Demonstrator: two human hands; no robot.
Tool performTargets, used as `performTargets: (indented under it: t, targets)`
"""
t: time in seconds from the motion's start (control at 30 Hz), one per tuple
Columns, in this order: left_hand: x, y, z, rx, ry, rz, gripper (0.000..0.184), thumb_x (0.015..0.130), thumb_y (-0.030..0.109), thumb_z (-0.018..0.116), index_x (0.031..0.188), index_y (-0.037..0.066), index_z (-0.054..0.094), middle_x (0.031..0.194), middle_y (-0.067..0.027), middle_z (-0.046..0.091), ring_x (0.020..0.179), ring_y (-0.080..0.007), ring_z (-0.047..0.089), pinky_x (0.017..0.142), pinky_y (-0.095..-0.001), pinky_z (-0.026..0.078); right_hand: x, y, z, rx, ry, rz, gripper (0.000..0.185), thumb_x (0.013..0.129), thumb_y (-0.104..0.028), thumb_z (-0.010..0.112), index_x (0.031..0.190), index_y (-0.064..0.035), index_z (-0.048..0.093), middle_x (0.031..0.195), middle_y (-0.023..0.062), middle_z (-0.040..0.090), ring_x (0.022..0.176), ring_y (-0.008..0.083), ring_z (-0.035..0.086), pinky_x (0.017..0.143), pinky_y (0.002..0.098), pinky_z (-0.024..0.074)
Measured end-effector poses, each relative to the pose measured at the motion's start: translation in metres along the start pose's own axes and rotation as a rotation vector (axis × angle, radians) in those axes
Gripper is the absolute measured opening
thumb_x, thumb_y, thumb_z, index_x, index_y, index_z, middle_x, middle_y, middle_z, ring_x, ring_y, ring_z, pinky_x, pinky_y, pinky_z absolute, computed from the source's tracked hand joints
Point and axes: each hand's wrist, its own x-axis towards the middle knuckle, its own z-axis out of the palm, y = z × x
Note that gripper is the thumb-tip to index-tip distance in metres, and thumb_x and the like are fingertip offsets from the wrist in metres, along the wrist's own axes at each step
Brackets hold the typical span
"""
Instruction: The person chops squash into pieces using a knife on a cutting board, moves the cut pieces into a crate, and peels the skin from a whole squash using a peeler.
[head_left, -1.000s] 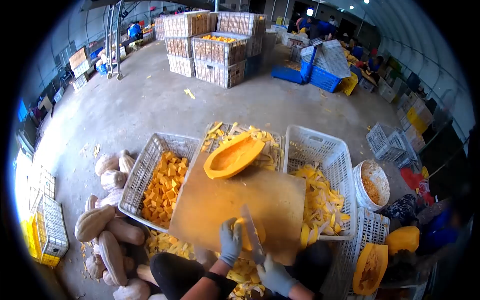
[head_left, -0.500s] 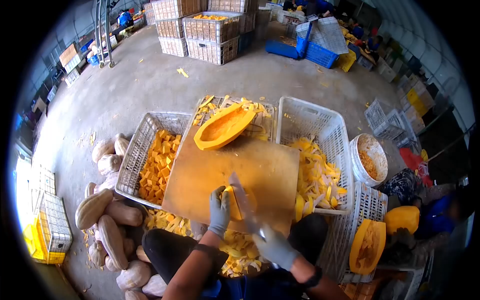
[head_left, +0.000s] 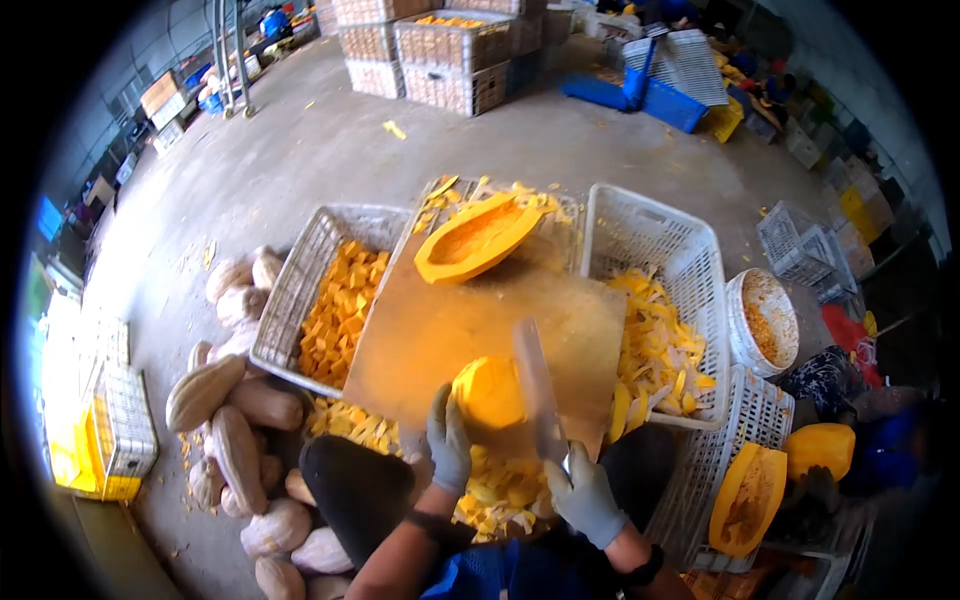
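My right hand [head_left: 588,492], in a pale grey glove, grips the handle of a large knife [head_left: 538,388]. The broad blade points away from me, just right of a yellow-orange pumpkin piece [head_left: 490,392]. This piece lies broad face up at the near edge of a wooden cutting board [head_left: 480,315]. At its left edge is my gloved left hand [head_left: 449,442], fingers stretched out; whether they touch the piece I cannot tell. A peeled, hollowed pumpkin half [head_left: 475,240] rests at the board's far end.
Left of the board stands a crate [head_left: 290,320] of pumpkin cubes; on the right, a crate [head_left: 712,300] of peelings. Whole pumpkins [head_left: 236,455] pile up at left. A white bucket [head_left: 785,320] and another person's sleeve [head_left: 885,440] are at right. Stacked crates [head_left: 450,60] stand behind.
The pumpkin piece has gone from standing on edge to lying broad face up. My left hand is now beside it, and the blade has moved to its right. The whole view has shifted slightly.
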Motion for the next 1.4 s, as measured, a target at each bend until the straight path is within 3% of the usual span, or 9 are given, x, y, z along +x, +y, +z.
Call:
performTargets:
  t: [0.13,0.33,0.37,0.87,1.0,1.03,1.1,1.2,1.4]
  targets:
    - [0.015,0.009,0.004,-0.174,0.082,-0.096,0.033,0.097,0.018,0.049,0.123,-0.003,0.05,0.117,-0.0123,0.057,0.109,-0.0187,0.051,0.094,-0.0317,0.041,-0.001,-0.023,0.021,0.0,-0.052,-0.083,0.025,0.089,-0.02,0.057,0.099,0.0007,0.048,0.068,0.0243,0.059,0.063,0.0442,0.059,0.053,0.0489,0.0451]
    - [0.032,-0.013,0.015,0.359,0.05,0.235,0.032,0.091,0.021,0.056,0.114,-0.002,0.053,0.107,-0.0178,0.057,0.101,-0.0297,0.053,0.089,-0.0387,0.043,-0.002,-0.014,0.038,-0.091,-0.094,-0.109,0.031,0.086,-0.016,0.059,0.102,0.0083,0.047,0.065,0.0244,0.057,0.06,0.0418,0.058,0.053,0.0462,0.0437]
    - [0.031,-0.011,0.018,0.447,0.05,0.277,0.032,0.09,0.021,0.056,0.111,-0.002,0.052,0.107,-0.0209,0.055,0.101,-0.0365,0.05,0.091,-0.0418,0.04,-0.002,-0.017,0.038,-0.099,-0.127,-0.069,0.032,0.086,-0.015,0.058,0.103,0.0083,0.046,0.066,0.0248,0.057,0.061,0.0422,0.058,0.054,0.0466,0.0441]
    - [0.029,0.005,0.0,0.537,-0.108,0.417,0.029,0.081,0.014,0.058,0.106,-0.001,0.054,0.114,-0.0229,0.048,0.103,-0.0403,0.045,0.092,-0.046,0.038,0.038,-0.002,0.125,-0.26,-0.237,0.166,0.034,0.087,-0.018,0.052,0.11,0.0047,0.041,0.076,0.0274,0.061,0.07,0.0458,0.059,0.063,0.0525,0.0465]
    - [0.035,-0.004,0.007,0.424,-0.072,0.312,0.029,0.087,0.016,0.054,0.11,-0.002,0.054,0.117,-0.0226,0.049,0.106,-0.0396,0.046,0.092,-0.0462,0.038,0.029,-0.002,0.107,-0.151,-0.133,0.058,0.035,0.085,-0.019,0.059,0.106,0.0065,0.047,0.075,0.0266,0.06,0.068,0.0443,0.059,0.06,0.0509,0.0454]
    - [0.026,-0.004,0.009,0.382,-0.052,0.242,0.029,0.089,0.017,0.053,0.111,-0.002,0.054,0.117,-0.0222,0.05,0.107,-0.0393,0.047,0.093,-0.0463,0.038,0.023,-0.012,0.086,-0.204,-0.068,-0.136,0.034,0.085,-0.02,0.06,0.103,0.0063,0.049,0.074,0.0252,0.06,0.066,0.0424,0.059,0.057,0.0486,0.0454]
    - [0.017,-0.001,0.009,0.39,-0.031,0.18,0.033,0.092,0.019,0.052,0.118,-0.001,0.052,0.12,-0.0218,0.05,0.11,-0.0384,0.047,0.095,-0.0447,0.039,0.015,-0.038,0.045,-0.085,-0.065,0.002,0.029,0.086,-0.017,0.062,0.101,0.0057,0.052,0.068,0.0192,0.06,0.056,0.0333,0.06,0.048,0.0404,0.0446]
    - [0.029,0.001,0.013,0.385,-0.017,0.261,0.038,0.093,0.022,0.054,0.125,0.001,0.051,0.124,-0.0216,0.049,0.116,-0.0368,0.046,0.099,-0.0415,0.038,0.019,-0.032,0.001,0.018,0.081,0.116,0.026,0.088,-0.021,0.059,0.096,0.002,0.052,0.066,0.0217,0.06,0.059,0.0385,0.062,0.05,0.0444,0.0461]
    - [0.039,-0.005,0.026,0.297,-0.129,0.25,0.045,0.088,0.02,0.063,0.127,0.002,0.053,0.126,-0.0199,0.051,0.118,-0.0327,0.048,0.1,-0.0368,0.039,0.014,0.023,0.008,0.121,-0.153,0.394,0.029,0.087,-0.022,0.057,0.1,0.0031,0.049,0.07,0.0253,0.061,0.064,0.0402,0.062,0.053,0.046,0.0471]
